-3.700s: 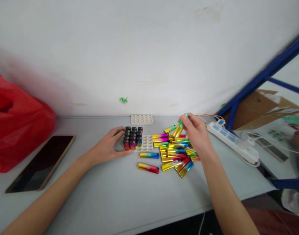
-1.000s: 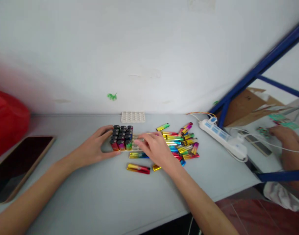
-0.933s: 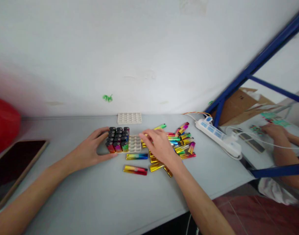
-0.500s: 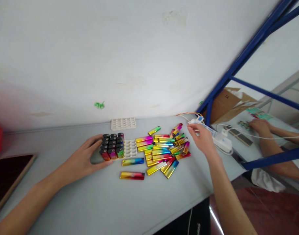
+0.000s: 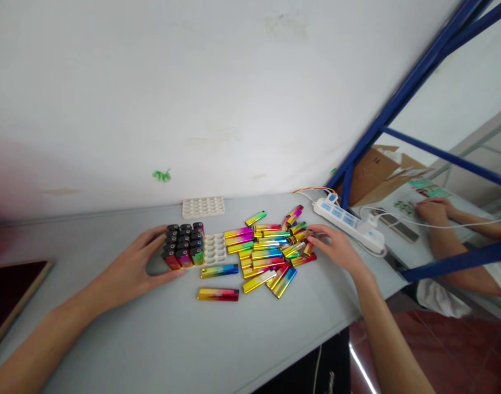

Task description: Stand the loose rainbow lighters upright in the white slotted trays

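Observation:
My left hand (image 5: pixel 138 268) curves around a white tray (image 5: pixel 215 249), its thumb at the front edge and fingers at the back left. Several lighters (image 5: pixel 184 246) with black tops stand upright in the tray's left part, while bare sockets show in its right part. My right hand (image 5: pixel 330 246) reaches the right edge of a pile of shiny multicoloured lighters (image 5: pixel 269 254). Its thumb and fingertips are apart beside the lighters there, with no lighter lifted. A blue-and-gold lighter (image 5: pixel 220 271) and a red-and-gold lighter (image 5: pixel 218 294) lie separately in front of the tray.
A second white socketed tray (image 5: pixel 203 207) lies by the wall. Right of the pile is a white power strip (image 5: pixel 344 216) with cables. A blue metal frame (image 5: pixel 348 186) rises at the right. Beyond it are a co-worker's hands (image 5: pixel 433 210); a dark flat panel (image 5: pixel 15 298) lies left.
My right hand has moved down and left from over the power strip to the lighter pile. My left hand stays around the tray. The view has shifted slightly.

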`<action>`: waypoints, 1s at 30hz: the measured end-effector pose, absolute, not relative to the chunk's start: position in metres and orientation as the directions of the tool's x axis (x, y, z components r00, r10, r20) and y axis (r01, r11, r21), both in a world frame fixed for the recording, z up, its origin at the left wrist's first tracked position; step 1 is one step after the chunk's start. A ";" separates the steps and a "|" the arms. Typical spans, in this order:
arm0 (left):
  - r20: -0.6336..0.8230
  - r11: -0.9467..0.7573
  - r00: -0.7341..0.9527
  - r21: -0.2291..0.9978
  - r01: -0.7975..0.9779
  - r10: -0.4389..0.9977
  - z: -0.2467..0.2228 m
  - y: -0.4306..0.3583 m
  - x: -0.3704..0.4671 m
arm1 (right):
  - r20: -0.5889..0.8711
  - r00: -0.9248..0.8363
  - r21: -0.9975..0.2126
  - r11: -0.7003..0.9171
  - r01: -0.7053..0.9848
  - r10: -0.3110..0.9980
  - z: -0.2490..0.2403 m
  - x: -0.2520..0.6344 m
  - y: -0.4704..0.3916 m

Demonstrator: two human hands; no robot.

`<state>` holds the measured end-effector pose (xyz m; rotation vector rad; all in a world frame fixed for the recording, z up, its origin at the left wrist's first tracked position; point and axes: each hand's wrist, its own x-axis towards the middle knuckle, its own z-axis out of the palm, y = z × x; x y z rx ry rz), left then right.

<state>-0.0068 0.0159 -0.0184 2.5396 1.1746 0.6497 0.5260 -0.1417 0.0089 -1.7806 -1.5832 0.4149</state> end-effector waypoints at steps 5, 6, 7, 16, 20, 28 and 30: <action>0.273 -0.626 0.566 0.419 0.658 0.778 -0.020 0.016 -0.008 | 0.149 0.224 -0.794 -0.018 0.607 0.963 0.011 0.527 -0.139; 0.273 -0.628 0.569 0.419 0.656 0.776 -0.020 0.016 -0.008 | 0.143 0.234 -0.816 -0.019 0.577 0.962 0.012 0.527 -0.140; 0.274 -0.630 0.571 0.421 0.653 0.774 -0.020 0.016 -0.008 | 0.138 0.247 -0.837 -0.020 0.547 0.959 0.013 0.527 -0.142; 0.255 -0.640 0.596 0.439 0.630 0.761 -0.009 0.011 -0.004 | 0.123 0.534 -0.991 0.129 0.027 0.836 0.025 0.509 -0.123; 0.241 -0.635 0.601 0.460 0.620 0.762 -0.007 0.008 -0.002 | 0.127 0.449 -0.952 0.236 -0.196 0.884 0.051 0.464 -0.092; 0.274 -0.662 0.617 0.477 0.579 0.738 -0.004 0.003 0.000 | -0.010 -0.088 -0.987 -0.024 -0.159 0.996 0.077 0.350 -0.052; 0.278 -0.667 0.622 0.477 0.572 0.732 -0.003 0.002 0.000 | 0.003 -0.088 -1.000 0.004 0.006 0.996 0.065 0.329 -0.053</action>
